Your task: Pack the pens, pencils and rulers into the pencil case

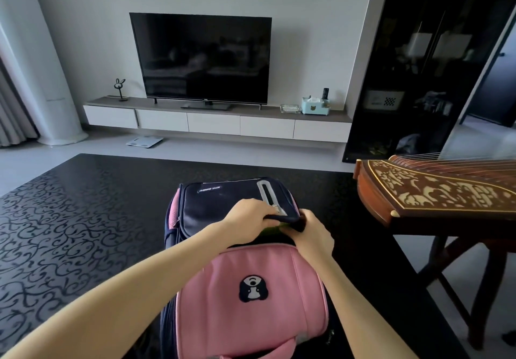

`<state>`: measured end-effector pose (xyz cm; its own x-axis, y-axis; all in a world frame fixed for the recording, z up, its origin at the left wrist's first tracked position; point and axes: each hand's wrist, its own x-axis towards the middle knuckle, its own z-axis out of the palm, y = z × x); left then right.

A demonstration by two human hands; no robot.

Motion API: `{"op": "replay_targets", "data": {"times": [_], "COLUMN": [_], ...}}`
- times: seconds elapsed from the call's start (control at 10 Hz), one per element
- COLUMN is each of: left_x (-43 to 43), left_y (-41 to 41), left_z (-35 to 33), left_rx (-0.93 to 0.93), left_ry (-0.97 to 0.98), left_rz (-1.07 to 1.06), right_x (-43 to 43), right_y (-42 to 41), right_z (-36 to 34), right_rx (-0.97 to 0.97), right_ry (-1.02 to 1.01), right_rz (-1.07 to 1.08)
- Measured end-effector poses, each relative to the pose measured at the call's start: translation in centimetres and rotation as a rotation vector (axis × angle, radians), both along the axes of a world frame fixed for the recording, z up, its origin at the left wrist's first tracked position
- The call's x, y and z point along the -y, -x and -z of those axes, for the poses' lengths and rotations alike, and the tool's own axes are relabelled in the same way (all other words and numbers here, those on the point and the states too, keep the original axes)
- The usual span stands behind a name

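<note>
One pink-and-navy fabric backpack (pixel 251 288) lies on the black scroll-patterned table (pixel 69 219). The left hand (pixel 248 216) curls its fingers round the hem of the navy flap (pixel 223 205), and the right hand (pixel 314 237) grips the flap's corner. The cloth looks soft and limp, best lifted by that hem. No pencil case, pens, pencils or rulers show; they are probably inside. Beyond stands one carved wooden zither (pixel 432 188).

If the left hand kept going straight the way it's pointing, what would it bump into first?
The left hand grips the navy flap of the backpack; pushed on along its forearm's line, it would probably meet the right hand gripping the same edge, though depth is unclear.
</note>
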<state>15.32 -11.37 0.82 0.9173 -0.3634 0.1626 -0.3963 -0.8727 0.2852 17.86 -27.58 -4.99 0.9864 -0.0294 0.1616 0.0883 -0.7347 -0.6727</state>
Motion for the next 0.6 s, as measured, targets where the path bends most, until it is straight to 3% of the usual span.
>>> {"op": "replay_targets", "data": {"times": [0.2, 0.3, 0.4, 0.5, 0.6], "left_x": [-1.0, -5.2, -9.8, -13.0, -13.8], "left_y": [2.0, 5.1, 8.1, 7.8, 6.4], "left_z": [0.8, 2.1, 3.4, 4.9, 6.3], "left_rx": [-0.063, 0.048, 0.134, 0.036, -0.047], "left_ry": [-0.067, 0.040, 0.605, 0.759, 0.668], "left_rz": [-0.030, -0.201, -0.527, -0.663, -0.651], "right_x": [-0.1, -0.2, -2.1, -6.2, -9.3], "right_y": [0.8, 2.8, 4.8, 5.5, 6.2], "right_z": [-0.4, -0.8, -1.5, -1.9, -1.6], "right_rx": [-0.034, 0.265, 0.496, 0.511, 0.469], "right_ry": [0.037, 0.137, 0.241, 0.357, 0.482], "right_rz": [-0.012, -0.134, -0.379, -0.552, -0.576]}}
